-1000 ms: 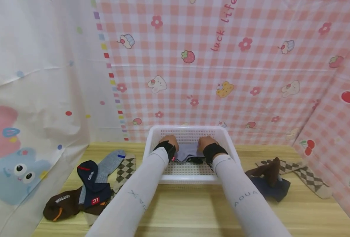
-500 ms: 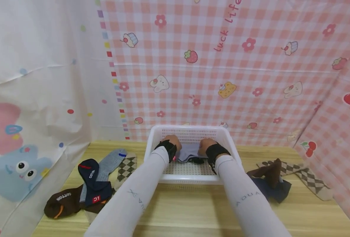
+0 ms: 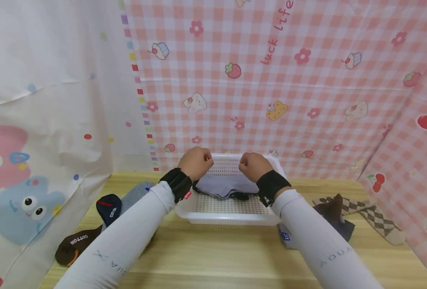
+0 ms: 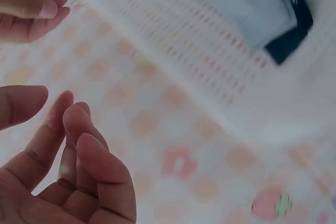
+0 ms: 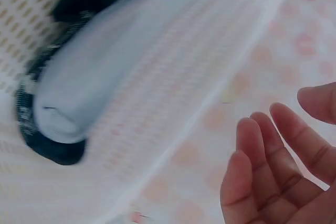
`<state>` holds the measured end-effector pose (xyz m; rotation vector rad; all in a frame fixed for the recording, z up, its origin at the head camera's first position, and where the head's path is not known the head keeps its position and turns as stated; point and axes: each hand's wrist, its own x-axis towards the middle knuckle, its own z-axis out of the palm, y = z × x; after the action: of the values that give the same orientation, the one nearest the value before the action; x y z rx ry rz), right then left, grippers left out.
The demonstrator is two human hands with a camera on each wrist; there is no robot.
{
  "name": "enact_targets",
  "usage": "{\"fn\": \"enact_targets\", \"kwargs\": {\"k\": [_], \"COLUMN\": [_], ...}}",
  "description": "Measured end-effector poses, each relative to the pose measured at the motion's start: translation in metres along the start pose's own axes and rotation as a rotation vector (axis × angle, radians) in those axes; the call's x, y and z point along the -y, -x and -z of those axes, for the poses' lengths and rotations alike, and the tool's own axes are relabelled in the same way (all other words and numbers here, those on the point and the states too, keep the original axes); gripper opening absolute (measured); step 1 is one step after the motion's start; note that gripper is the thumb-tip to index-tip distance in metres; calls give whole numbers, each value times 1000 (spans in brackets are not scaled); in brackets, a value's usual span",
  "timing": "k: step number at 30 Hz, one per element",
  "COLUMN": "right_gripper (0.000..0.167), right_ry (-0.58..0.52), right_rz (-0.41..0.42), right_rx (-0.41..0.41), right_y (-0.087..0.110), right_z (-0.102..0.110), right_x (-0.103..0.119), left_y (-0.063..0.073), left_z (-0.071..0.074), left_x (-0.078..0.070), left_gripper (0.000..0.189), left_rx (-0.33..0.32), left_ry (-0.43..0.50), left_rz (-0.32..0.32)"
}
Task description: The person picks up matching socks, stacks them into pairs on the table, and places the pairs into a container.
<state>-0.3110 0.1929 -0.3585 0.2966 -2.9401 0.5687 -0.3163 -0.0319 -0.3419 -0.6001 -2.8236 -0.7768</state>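
A white plastic basket (image 3: 231, 219) stands at the back of the wooden table. Inside it a light grey-lilac sock (image 3: 228, 184) lies spread across a dark sock (image 5: 52, 153), whose edge shows beyond the grey one in the right wrist view. Over the basket's left side hovers my left hand (image 3: 196, 162), its fingers loosely bent and holding nothing. My right hand (image 3: 255, 165) is over the right side, likewise with nothing in its fingers. Both wrist views show thumb and fingertips apart, past the basket's far rim, against the checked cloth.
Left on the table lie a brown sock (image 3: 78, 243), a navy sock (image 3: 108, 208) and a grey sock (image 3: 137, 194), partly behind my left sleeve. Right are a brown sock (image 3: 334, 206), a navy one (image 3: 344, 229), checked socks (image 3: 381, 222) and a blue-labelled grey one (image 3: 287, 239).
Both hands were down in the basket at the light grey sock's ends. They have let go, risen and moved apart; the sock stays lying in the basket.
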Motion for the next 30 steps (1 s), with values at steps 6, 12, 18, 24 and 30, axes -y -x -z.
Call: {"fn": "enact_targets", "kwargs": {"k": [6, 12, 18, 24, 30], "right_gripper": [19, 19, 32, 34, 30], "right_ry": [-82, -146, -239, -326, -455], "right_rz": [77, 204, 228, 260, 306], "right_rx": [-65, -170, -214, -196, -135], "right_y": [32, 77, 123, 151, 166], "right_z": [27, 32, 21, 1, -27], "right_x": [19, 25, 20, 22, 36], "left_y": [43, 92, 136, 160, 168], "left_z": [44, 66, 50, 18, -6], "left_x": [26, 60, 84, 112, 142], "left_gripper": [16, 18, 16, 28, 40], "left_rx": [-96, -111, -30, 67, 143], "left_ry": [55, 54, -12, -87, -104], "left_rz": [-30, 37, 115, 214, 307]}}
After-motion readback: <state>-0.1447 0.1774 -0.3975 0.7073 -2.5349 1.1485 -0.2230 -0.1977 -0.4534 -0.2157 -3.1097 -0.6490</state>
